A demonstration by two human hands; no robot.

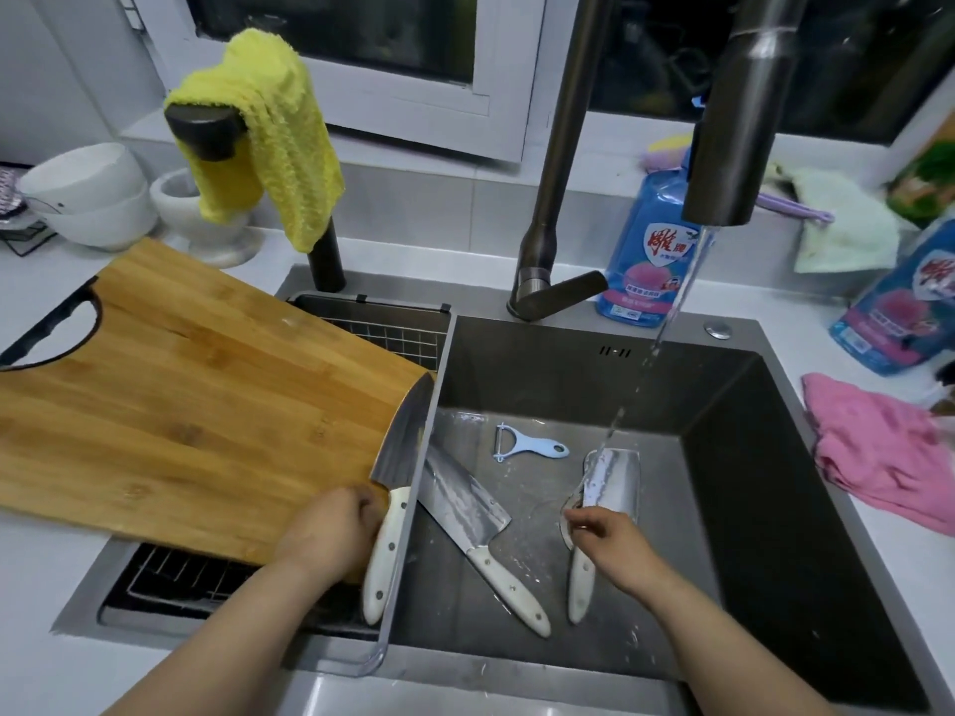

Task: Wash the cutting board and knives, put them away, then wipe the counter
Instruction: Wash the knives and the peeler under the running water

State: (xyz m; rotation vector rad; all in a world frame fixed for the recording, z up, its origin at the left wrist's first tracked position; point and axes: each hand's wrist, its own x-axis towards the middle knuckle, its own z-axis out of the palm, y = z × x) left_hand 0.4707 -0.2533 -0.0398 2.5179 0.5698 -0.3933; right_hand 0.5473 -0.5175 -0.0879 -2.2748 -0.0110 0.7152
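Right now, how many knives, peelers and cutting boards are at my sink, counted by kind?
Knives: 3 (left knife, middle knife, right knife)
Peeler: 1
Cutting board: 1
Total: 5

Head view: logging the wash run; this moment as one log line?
right hand: holds cleaver under tap stream | left hand: curled at cutting board corner by knife, grip unclear | sink: second cleaver, peeler
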